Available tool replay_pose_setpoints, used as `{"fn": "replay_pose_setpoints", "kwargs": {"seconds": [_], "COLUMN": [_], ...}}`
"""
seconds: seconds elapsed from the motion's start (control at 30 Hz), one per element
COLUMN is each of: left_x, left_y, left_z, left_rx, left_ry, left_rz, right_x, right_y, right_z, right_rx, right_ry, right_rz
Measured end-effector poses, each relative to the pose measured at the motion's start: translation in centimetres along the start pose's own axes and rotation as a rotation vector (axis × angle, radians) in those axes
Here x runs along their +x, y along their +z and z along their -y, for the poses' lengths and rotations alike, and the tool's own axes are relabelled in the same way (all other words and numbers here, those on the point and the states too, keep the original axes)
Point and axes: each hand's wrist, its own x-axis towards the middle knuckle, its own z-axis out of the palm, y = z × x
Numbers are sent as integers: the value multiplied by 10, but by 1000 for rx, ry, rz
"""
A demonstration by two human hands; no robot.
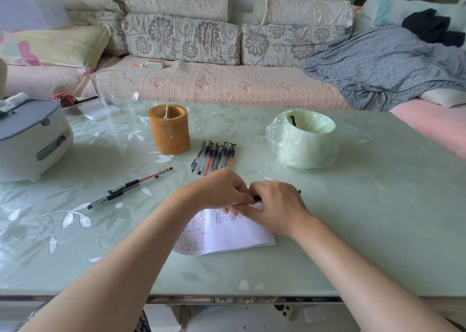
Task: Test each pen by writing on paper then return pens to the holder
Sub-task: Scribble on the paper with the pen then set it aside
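Note:
My left hand [222, 190] and my right hand [274, 205] meet over the white paper [227, 233], both closed on one black pen [257, 198]; its far end pokes out past my right hand. The paper carries rows of small red and dark written marks. A bunch of several pens [214, 157] lies side by side just beyond my hands. Three more pens [131, 185] lie loose to the left. The brown bamboo pen holder [169, 130] stands upright behind them with one thin stick inside.
A white and grey appliance [27, 137] sits at the table's left edge. A clear glass pitcher [113, 89] stands at the back left. A round container wrapped in green plastic [302, 137] stands at the right. A sofa runs behind the green glass table [378, 205].

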Motion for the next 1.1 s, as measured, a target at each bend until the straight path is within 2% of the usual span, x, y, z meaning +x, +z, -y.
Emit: {"fn": "replay_pose_setpoints", "kwargs": {"seconds": [0.1,0.27,0.37,0.53,0.67,0.8,0.9,1.1], "left_x": [6,6,9,7,-1,-15,-20,-23], "left_y": [-10,-33,-38,-44,-63,-75,-80,-82], "left_z": [10,26,41,62,94,108,118,131], "left_rx": [121,147,129,147,445,596,667,609], "left_ry": [12,12,27,-13,-153,-359,-443,-400], "left_rz": [-174,-460,-564,-591,-673,-570,-479,-500], "right_x": [8,22,32,46,64,70,79,93], "right_y": [0,-4,-5,-2,-2,3,11,33], "right_z": [-2,-5,1,14,7,9,10,24], "right_rx": [189,250,309,367,331,222,210,148], "right_ry": [23,123,135,213,448,550,571,562], "right_rz": [47,55,81,75,-48,-63,-91,-6]}}
